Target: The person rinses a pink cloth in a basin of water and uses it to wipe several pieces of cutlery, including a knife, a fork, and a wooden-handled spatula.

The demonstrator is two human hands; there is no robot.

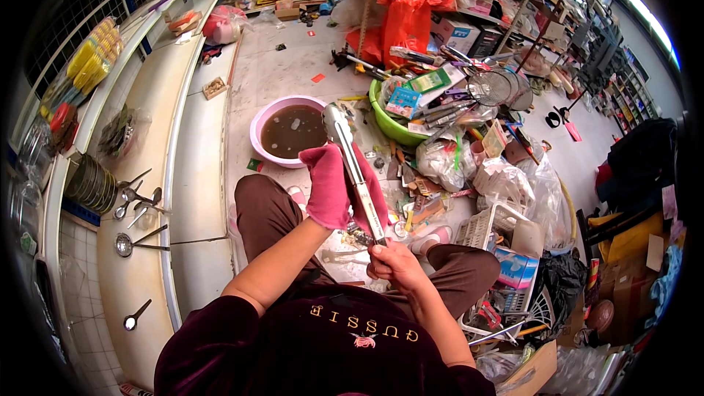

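Observation:
A deep pink cloth (325,187) covers most of my left hand (315,232) and folds around both sides of a pair of metal tongs (352,162). The scalloped heads of the tongs point away from me, and their long arms lie close together. My right hand (393,267) grips the near, dark end of the tongs. Just beyond the cloth, a pink plastic basin (257,140) on the floor holds murky brown water (291,132) with some foam. My fingers on the left are hidden in the cloth.
Shelving (137,137) on my left bears ladles and spoons (132,245). A green basin (379,113) heaped with utensils and packages stands ahead right. Loose small goods (421,203), plastic bags (445,162) and a white basket (478,225) crowd the floor at my right.

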